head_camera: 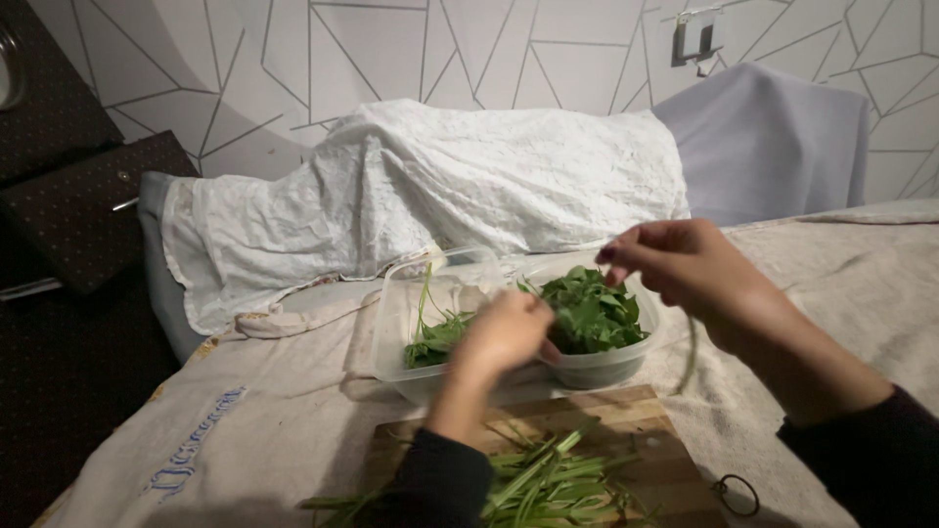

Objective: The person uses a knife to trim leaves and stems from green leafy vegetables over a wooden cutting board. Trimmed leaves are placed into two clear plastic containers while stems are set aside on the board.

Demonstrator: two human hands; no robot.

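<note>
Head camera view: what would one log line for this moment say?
left hand: on leaves in clear bowl | right hand: raised, pinching green stem | stems on wooden board

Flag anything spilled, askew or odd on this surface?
Nothing spilled or damaged. One small oddity: a dark ring lies loose on the cloth beside the wooden cutting board, away from the greens. The clear containers sit upright, leaves inside.
</note>
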